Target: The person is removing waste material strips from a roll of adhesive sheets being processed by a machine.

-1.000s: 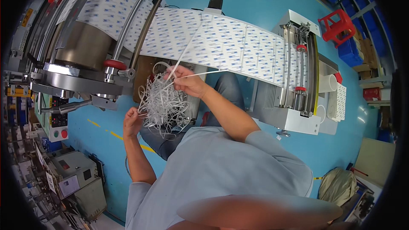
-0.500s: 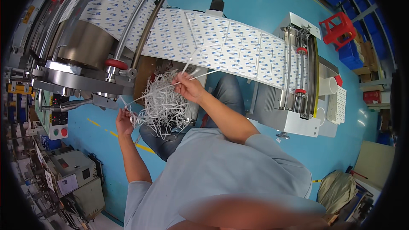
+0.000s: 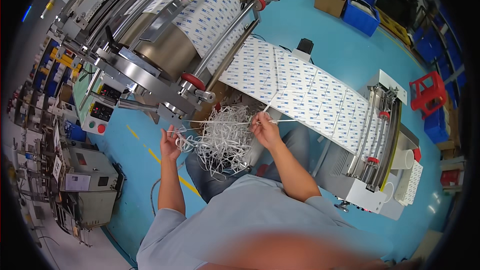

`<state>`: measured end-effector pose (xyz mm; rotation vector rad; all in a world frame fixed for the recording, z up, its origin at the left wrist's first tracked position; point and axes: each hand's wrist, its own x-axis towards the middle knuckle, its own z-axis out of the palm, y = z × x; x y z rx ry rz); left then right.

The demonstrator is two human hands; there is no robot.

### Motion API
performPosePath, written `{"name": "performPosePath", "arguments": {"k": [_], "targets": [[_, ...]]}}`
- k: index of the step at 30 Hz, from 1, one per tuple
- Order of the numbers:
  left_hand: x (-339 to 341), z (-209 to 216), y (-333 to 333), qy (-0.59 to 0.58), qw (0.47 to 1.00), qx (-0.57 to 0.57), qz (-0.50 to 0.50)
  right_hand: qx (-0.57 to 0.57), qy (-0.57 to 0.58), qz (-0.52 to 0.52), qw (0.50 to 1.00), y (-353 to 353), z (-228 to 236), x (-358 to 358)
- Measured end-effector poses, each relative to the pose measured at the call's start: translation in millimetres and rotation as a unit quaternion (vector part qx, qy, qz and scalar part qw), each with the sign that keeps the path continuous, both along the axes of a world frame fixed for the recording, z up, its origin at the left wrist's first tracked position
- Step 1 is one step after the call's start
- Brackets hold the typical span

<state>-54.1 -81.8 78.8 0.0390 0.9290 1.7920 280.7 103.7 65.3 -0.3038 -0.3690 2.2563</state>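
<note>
My right hand point(image 3: 266, 130) has its fingers closed on thin white strips, just below the near edge of a printed white sheet point(image 3: 300, 87). One strip runs from it up to the sheet's edge; another stretches leftward over a tangled heap of white strips point(image 3: 225, 142). The heap lies in front of me, above my legs. At its left side is my left hand point(image 3: 170, 144), fingers bent, with curled strips at the fingertips. Its grip is small and partly hidden among the strips. Crosswise lines mark the sheet, which spans two machine parts.
A large roller machine point(image 3: 165, 55) with metal bars and red collars stands at the left. The sheet's right end passes through a smaller roller unit point(image 3: 375, 140). A red stool point(image 3: 428, 94) and blue bins point(image 3: 361, 16) stand beyond. A grey box-shaped machine point(image 3: 90, 180) is at lower left.
My view has swung left, so the scene sits farther right and lower. My right hand still holds strips, and my left hand stays beside the heap. The strip between them now lies more level.
</note>
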Motion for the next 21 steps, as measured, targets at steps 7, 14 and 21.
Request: {"name": "performPosePath", "arguments": {"k": [7, 14, 21], "targets": [[0.1, -15.9, 5.7, 0.066, 0.979, -0.093, 0.169, 0.002, -0.019, -0.015, 1.000, 6.9, 4.5, -5.2], [121.8, 47.8, 42.2, 0.542, 0.830, -0.118, 0.052, 0.068, -0.121, -0.079, 0.987, -10.8, 17.8, -10.9], [193.7, 71.5, 86.3, 0.731, 0.678, -0.003, -0.076, 0.094, -0.194, -0.058, 0.975, -0.2, -0.1, -21.8]]}}
